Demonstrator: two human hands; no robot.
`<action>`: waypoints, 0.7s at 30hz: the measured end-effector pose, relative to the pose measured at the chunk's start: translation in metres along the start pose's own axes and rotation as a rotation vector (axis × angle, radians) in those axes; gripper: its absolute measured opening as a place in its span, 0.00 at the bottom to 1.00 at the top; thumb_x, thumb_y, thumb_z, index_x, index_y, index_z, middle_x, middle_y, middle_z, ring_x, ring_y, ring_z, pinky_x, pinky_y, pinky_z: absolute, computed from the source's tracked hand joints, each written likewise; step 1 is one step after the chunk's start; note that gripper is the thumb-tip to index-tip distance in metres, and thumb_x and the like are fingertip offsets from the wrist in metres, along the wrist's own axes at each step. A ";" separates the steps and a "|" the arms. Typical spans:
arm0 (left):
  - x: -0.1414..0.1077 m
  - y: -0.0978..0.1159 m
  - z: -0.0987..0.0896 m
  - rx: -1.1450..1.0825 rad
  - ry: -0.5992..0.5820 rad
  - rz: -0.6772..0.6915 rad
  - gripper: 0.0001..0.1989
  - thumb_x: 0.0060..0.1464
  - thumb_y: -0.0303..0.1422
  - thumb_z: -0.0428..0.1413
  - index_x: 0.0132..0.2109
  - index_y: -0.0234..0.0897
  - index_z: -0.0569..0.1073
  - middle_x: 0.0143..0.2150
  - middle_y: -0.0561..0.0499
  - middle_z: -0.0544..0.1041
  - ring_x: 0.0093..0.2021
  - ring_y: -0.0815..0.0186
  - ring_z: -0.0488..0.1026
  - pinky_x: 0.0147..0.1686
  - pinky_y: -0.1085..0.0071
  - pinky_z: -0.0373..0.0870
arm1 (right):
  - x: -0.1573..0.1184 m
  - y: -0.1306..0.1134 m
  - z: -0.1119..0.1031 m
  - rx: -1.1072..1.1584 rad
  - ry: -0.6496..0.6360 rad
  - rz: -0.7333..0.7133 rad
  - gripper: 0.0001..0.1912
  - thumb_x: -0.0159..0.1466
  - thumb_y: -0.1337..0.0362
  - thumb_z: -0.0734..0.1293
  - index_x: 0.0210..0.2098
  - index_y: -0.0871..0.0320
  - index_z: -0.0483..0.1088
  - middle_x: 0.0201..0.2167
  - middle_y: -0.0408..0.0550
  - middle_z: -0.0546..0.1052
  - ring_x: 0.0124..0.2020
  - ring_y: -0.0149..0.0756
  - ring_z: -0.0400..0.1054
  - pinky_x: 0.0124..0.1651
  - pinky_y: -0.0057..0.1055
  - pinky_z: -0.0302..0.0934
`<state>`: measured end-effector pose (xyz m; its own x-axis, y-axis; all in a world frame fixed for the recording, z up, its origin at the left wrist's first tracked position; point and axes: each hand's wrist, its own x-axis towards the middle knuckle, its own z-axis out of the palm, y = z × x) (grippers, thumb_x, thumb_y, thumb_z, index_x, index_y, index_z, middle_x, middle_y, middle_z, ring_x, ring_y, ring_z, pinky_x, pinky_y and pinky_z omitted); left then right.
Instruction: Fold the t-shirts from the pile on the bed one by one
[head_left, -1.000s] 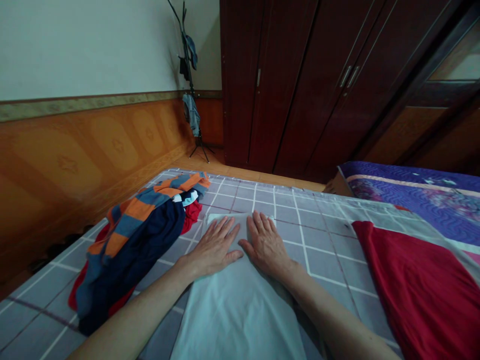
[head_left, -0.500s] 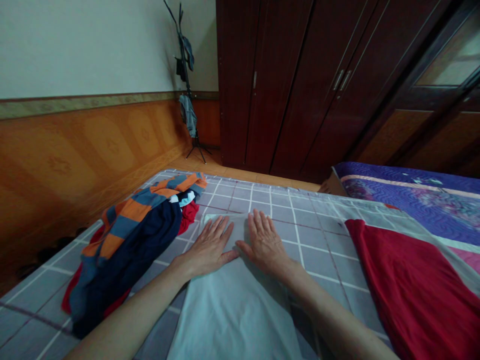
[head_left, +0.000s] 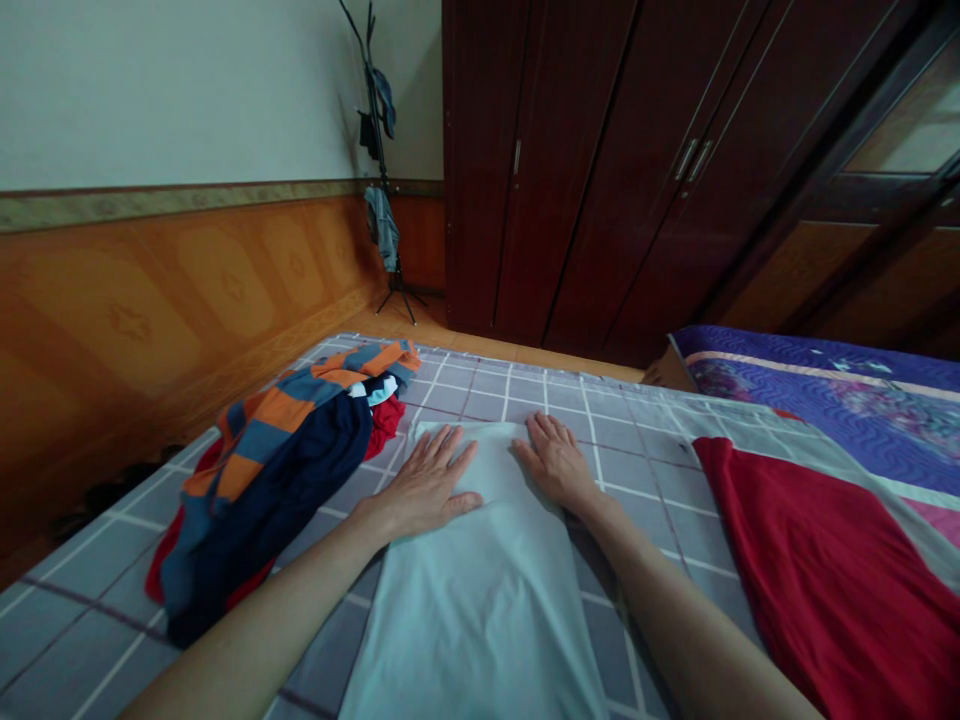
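A pale, light-coloured piece of clothing or cloth (head_left: 487, 600) lies stretched lengthwise on the bed, running from its far end toward me; its near end is cut off by the frame. My left hand (head_left: 431, 485) rests flat on its upper left part, fingers spread. At the upper right edge, my right hand (head_left: 556, 462) lies flat with its fingers stretched out, partly past the cloth's border. Small wrinkles show in the fabric below the hands. Neither hand grips anything.
On the left lies a heap of clothes with an orange and blue checked garment (head_left: 281, 420) and a navy garment (head_left: 300, 510). A red garment (head_left: 817, 560) lies right on the grey checked bedspread (head_left: 645, 480). Beyond stand a coat rack (head_left: 377, 130), a wardrobe (head_left: 585, 170) and a purple-covered bed (head_left: 810, 375).
My right hand has slid to the right, away from the left hand, to the cloth's edge. My left hand has stayed nearly in place. The view has shifted slightly.
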<state>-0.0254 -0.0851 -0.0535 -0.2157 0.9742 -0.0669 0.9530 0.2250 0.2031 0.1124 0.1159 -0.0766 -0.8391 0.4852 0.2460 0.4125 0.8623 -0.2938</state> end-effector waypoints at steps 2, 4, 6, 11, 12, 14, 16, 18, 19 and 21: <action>-0.001 0.002 -0.004 -0.008 -0.004 -0.010 0.36 0.60 0.50 0.44 0.68 0.35 0.47 0.70 0.37 0.39 0.69 0.51 0.32 0.64 0.50 0.37 | 0.006 0.015 -0.005 0.056 0.025 -0.003 0.24 0.65 0.56 0.59 0.55 0.65 0.67 0.59 0.63 0.64 0.62 0.50 0.54 0.61 0.48 0.49; -0.004 0.010 -0.010 -0.015 0.004 0.017 0.35 0.60 0.48 0.46 0.68 0.36 0.48 0.70 0.38 0.41 0.69 0.52 0.33 0.64 0.50 0.38 | 0.012 0.029 -0.011 0.076 0.039 0.008 0.19 0.62 0.58 0.62 0.48 0.63 0.72 0.55 0.60 0.68 0.59 0.47 0.59 0.58 0.43 0.53; -0.010 0.028 -0.017 -0.022 0.025 0.115 0.34 0.60 0.47 0.48 0.67 0.39 0.49 0.70 0.41 0.45 0.69 0.54 0.36 0.65 0.51 0.39 | 0.017 0.040 -0.016 0.100 0.049 0.022 0.14 0.61 0.59 0.62 0.37 0.61 0.76 0.48 0.57 0.74 0.55 0.45 0.63 0.55 0.39 0.57; -0.031 0.090 -0.018 -0.096 -0.027 0.482 0.31 0.61 0.49 0.44 0.67 0.43 0.51 0.68 0.45 0.52 0.69 0.59 0.41 0.66 0.54 0.36 | 0.017 0.043 -0.017 0.130 0.081 0.055 0.15 0.61 0.58 0.63 0.23 0.59 0.74 0.40 0.55 0.76 0.53 0.44 0.64 0.53 0.36 0.57; -0.034 0.099 -0.015 -0.116 -0.068 0.529 0.32 0.61 0.50 0.43 0.67 0.43 0.51 0.68 0.45 0.52 0.69 0.59 0.41 0.66 0.54 0.35 | 0.016 0.040 -0.016 0.131 0.088 0.064 0.15 0.60 0.58 0.64 0.23 0.59 0.74 0.42 0.56 0.75 0.53 0.45 0.64 0.53 0.37 0.56; -0.038 0.108 -0.009 -0.154 -0.140 0.587 0.33 0.60 0.52 0.41 0.67 0.43 0.49 0.69 0.46 0.50 0.69 0.58 0.40 0.66 0.53 0.35 | 0.015 0.034 -0.014 0.135 0.098 0.083 0.13 0.59 0.58 0.65 0.24 0.59 0.74 0.44 0.56 0.74 0.53 0.45 0.64 0.54 0.37 0.56; -0.040 0.110 -0.005 -0.181 -0.181 0.613 0.34 0.60 0.53 0.39 0.67 0.43 0.48 0.69 0.47 0.47 0.69 0.56 0.38 0.66 0.50 0.35 | 0.013 0.030 -0.013 0.140 0.110 0.104 0.12 0.58 0.59 0.66 0.24 0.59 0.74 0.44 0.56 0.74 0.52 0.45 0.64 0.53 0.37 0.55; -0.039 0.108 -0.003 -0.190 -0.196 0.618 0.33 0.61 0.53 0.39 0.68 0.44 0.47 0.70 0.48 0.45 0.69 0.55 0.37 0.65 0.48 0.35 | 0.014 0.027 -0.012 0.148 0.123 0.123 0.10 0.58 0.61 0.66 0.24 0.59 0.74 0.42 0.54 0.75 0.51 0.43 0.64 0.52 0.35 0.55; -0.038 0.106 -0.002 -0.189 -0.197 0.616 0.33 0.61 0.52 0.39 0.68 0.45 0.47 0.70 0.48 0.45 0.69 0.54 0.37 0.65 0.47 0.35 | 0.014 0.026 -0.011 0.152 0.131 0.131 0.09 0.58 0.63 0.65 0.24 0.58 0.74 0.41 0.53 0.76 0.50 0.42 0.65 0.52 0.34 0.55; -0.038 0.105 -0.002 -0.188 -0.189 0.618 0.32 0.61 0.52 0.40 0.67 0.46 0.47 0.70 0.47 0.45 0.69 0.53 0.38 0.65 0.47 0.36 | 0.016 0.027 -0.010 0.158 0.151 0.150 0.08 0.58 0.64 0.65 0.26 0.58 0.74 0.39 0.52 0.76 0.49 0.41 0.65 0.51 0.33 0.56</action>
<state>0.0820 -0.0985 -0.0276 0.4145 0.9087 -0.0501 0.8326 -0.3564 0.4240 0.1132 0.1484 -0.0711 -0.7057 0.6319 0.3206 0.4577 0.7519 -0.4745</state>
